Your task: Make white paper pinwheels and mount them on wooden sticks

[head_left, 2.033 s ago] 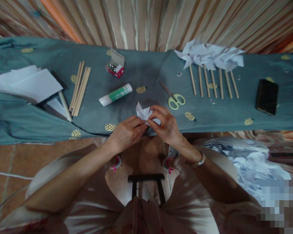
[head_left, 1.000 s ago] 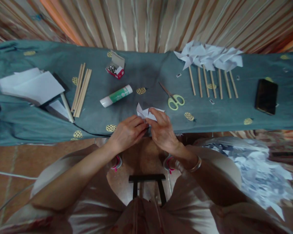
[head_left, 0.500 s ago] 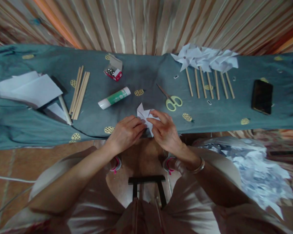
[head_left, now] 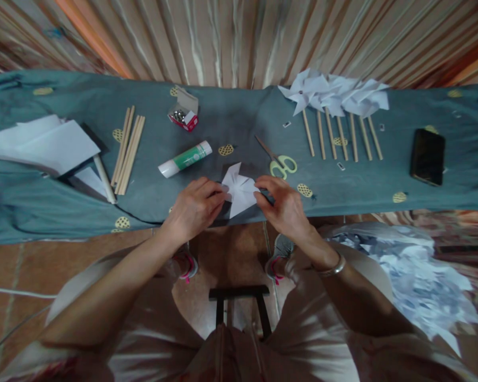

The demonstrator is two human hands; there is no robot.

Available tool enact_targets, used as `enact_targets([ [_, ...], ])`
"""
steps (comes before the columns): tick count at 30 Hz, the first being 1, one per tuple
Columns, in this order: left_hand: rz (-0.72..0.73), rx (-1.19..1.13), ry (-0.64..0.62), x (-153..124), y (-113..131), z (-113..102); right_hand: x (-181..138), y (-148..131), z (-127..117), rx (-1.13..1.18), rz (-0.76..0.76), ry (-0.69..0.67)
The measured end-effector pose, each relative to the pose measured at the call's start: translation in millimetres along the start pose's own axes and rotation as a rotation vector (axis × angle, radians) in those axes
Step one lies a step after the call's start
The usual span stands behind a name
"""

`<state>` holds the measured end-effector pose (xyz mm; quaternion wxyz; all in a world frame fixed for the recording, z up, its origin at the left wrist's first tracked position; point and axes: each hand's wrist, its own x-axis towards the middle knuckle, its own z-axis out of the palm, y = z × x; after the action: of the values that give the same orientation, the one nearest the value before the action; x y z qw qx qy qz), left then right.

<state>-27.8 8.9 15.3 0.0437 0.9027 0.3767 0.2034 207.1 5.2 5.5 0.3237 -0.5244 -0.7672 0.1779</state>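
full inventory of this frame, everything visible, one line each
paper pinwheel: 1, white, front table edge, between the hands
glue stick: 1, white and green, left of centre
scissors: 1, pale green handles, just beyond the right hand
small box: 1, red and white, open, far centre
loose sticks: a handful, wood, left
finished pinwheels: several, white on wood sticks, far right
paper stack: 1, white, far left
phone: 1, black, right end
tablecloth: 1, teal, over the table
paper scraps: a pile, white, floor at right
left hand: pinches the pinwheel's left edge
right hand: pinches its right edge
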Motion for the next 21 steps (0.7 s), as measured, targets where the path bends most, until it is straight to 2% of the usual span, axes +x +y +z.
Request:
enact_targets([
  [5,0.01,-0.036,0.01,0.8,7.5,0.6,1.0,-1.7,0.4,0.013,0.017,-0.026],
  [10,0.054,-0.066,0.041,0.9,14.0,4.0,1.6,0.2,-0.5,0.004,-0.059,-0.054],
  [21,0.055,-0.004,0.008,1.1,18.9,3.5,3.2,0.5,-17.0,-0.039,-0.131,-0.265],
])
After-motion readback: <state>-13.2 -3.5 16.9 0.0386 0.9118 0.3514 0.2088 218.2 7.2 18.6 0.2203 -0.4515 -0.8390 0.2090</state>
